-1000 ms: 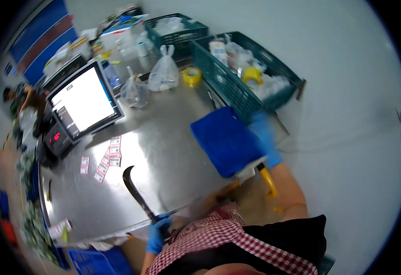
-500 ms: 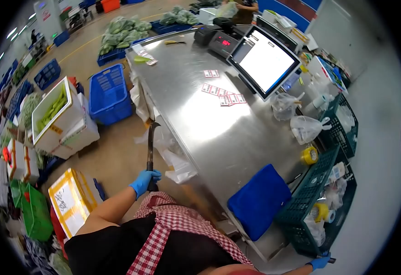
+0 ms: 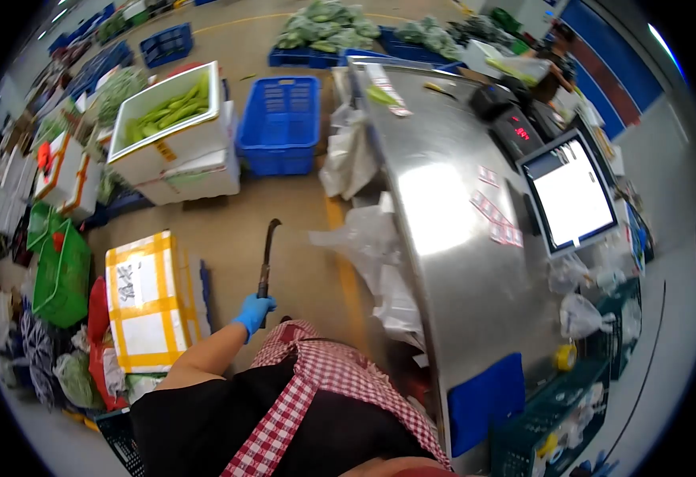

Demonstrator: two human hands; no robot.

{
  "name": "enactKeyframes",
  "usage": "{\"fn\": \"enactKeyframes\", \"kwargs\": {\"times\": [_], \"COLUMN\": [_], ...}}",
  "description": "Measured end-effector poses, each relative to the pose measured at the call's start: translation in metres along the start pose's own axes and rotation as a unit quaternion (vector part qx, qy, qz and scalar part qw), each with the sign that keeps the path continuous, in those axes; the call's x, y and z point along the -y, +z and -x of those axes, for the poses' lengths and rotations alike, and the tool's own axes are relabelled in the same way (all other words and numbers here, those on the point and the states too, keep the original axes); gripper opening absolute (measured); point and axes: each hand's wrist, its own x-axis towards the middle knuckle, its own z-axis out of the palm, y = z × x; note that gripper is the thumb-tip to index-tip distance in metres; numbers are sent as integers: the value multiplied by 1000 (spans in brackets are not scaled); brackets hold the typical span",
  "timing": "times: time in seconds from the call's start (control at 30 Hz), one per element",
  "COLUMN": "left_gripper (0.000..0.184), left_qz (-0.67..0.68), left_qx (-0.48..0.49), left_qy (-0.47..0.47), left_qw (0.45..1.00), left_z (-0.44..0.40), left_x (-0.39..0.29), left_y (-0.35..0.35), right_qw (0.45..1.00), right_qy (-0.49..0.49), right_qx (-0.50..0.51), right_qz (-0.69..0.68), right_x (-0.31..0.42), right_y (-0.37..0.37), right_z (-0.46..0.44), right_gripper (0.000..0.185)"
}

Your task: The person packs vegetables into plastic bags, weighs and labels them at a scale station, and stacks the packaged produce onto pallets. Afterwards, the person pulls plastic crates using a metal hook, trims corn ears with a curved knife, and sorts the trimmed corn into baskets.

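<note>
My left hand (image 3: 254, 310), in a blue glove, is closed around the dark handle of a sickle (image 3: 267, 253). Its curved blade points up and hooks to the right, above the floor left of the steel table. At the bottom right edge, part of my right hand (image 3: 598, 465) shows in a blue glove beside the dark green crates; it is cut off, and its fingers are unclear. The steel table (image 3: 475, 298) carries a blue folded cloth or bag (image 3: 487, 401), price labels (image 3: 495, 216) and a touch screen (image 3: 568, 191).
A taped foam box (image 3: 145, 310) stands left of my arm. Behind it are a foam box of long green vegetables (image 3: 169, 111) and a blue crate (image 3: 279, 127). Plastic bags (image 3: 376, 254) hang at the table's edge. Another person (image 3: 558, 60) stands at the far end.
The view has swung left, so the table and screen sit farther right. My left hand still holds the sickle. My right hand has slipped mostly out of the bottom right edge.
</note>
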Motion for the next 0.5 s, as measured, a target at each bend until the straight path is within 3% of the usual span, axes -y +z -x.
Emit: {"fn": "enactKeyframes", "kwargs": {"times": [0.1,0.2,0.23,0.3,0.4,0.47,0.5], "left_gripper": [12,12,13,13,14,15,15], "left_qz": [26,15,16,-22,-54,-43,-27], "left_qx": [-26,-59,-72,-107,-150,-186,-209], "left_qy": [-5,12,13,-1,-22,-37,-41], "left_qw": [999,998,997,994,987,981,977], "left_z": [-36,-64,-65,-68,-94,-112,-122], "left_x": [-11,-12,-19,-38,-44,-36,-34], "left_y": [-39,-79,-89,-109,-135,-145,-148], "right_qw": [980,903,938,917,848,775,744], "right_qy": [114,248,221,224,232,147,99], "right_qx": [113,280,226,299,461,607,661], "right_qz": [-113,-210,-146,-137,-118,-97,-7], "right_x": [19,35,39,62,90,113,126], "right_y": [100,200,252,338,457,538,580], "right_z": [35,56,72,103,140,174,191], "right_gripper": [21,17,15,6,9,10,12]}}
